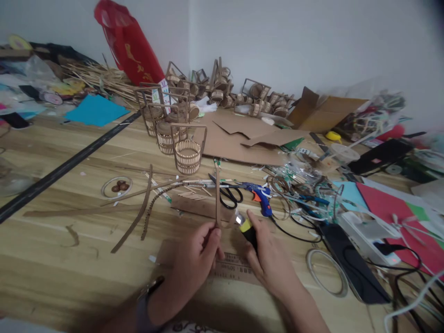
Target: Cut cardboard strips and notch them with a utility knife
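Observation:
Pinched in my left hand (197, 252) is a narrow brown cardboard strip (218, 194), standing upright from the fingers. My right hand (267, 259) grips a black and yellow utility knife (247, 227), its blade pointing up and left, a little to the right of the strip. Below both hands lies a printed cardboard piece (236, 269). Just beyond them are a brown cardboard piece (197, 206), black scissors (229, 196) and a blue hot glue gun (259, 196). A small basket (188, 156) made of sticks with a tall square handle stands further back.
Curved cardboard strips (137, 219) lie to the left, near a ring (104, 187) around several brown balls. At the right are a phone (354, 263), a tape ring (326, 273) and a power strip (364, 238). Cardboard sheets (225, 138) and more baskets fill the back.

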Tool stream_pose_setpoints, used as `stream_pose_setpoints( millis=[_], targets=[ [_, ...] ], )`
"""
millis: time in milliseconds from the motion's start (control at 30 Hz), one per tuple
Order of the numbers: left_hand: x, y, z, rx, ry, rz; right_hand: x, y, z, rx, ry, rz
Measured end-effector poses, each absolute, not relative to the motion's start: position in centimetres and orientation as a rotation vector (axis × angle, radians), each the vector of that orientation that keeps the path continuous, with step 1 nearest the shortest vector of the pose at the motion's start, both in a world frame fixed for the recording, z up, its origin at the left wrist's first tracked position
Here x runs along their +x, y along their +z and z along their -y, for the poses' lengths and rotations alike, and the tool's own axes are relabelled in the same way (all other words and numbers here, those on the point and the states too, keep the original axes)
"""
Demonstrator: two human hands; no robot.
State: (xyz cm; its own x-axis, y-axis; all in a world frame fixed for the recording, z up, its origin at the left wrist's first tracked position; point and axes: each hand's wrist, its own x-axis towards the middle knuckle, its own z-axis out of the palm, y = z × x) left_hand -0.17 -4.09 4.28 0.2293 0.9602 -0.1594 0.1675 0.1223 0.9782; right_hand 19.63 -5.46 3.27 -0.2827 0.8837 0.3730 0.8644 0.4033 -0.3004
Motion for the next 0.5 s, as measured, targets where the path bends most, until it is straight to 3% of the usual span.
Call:
stream_pose_setpoints(
  millis=[167,500],
  targets=[
    [-0.23,5.45,3.82,1.513,0.853,-1.276,19.16,3.88,6.42,-1.422,0.370,2.236],
    [-0.23,5.26,4.24,1.693,0.827,-1.328,19.29,4.13,6.73,-1.311,0.607,2.261]
  ],
)
